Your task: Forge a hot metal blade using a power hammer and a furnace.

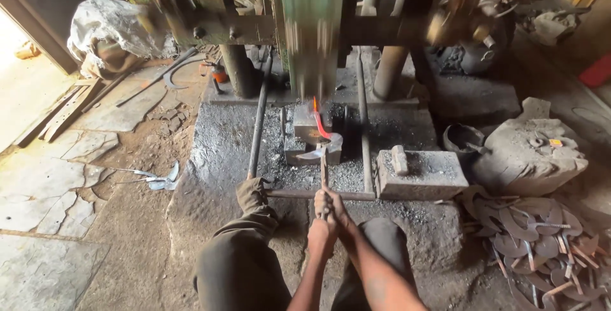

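A curved blade glowing red-orange (320, 123) lies on the small anvil block (307, 134) under the motion-blurred ram of a power hammer (312, 44). Long tongs (324, 170) reach from the blade back to my hands. My right hand (333, 208) grips the tong handles, and my left hand (320, 231) is closed around them just behind it. My left foot (252, 193), in a worn shoe, rests beside a horizontal metal bar (299, 194) in front of the anvil.
A stone block (439, 177) with a metal piece on top sits right of the anvil, beside a dark bowl (463, 138) and a grey sack (528, 158). Several sickle-like blades (534, 234) are piled at lower right. Two blades (159, 179) lie on the left floor.
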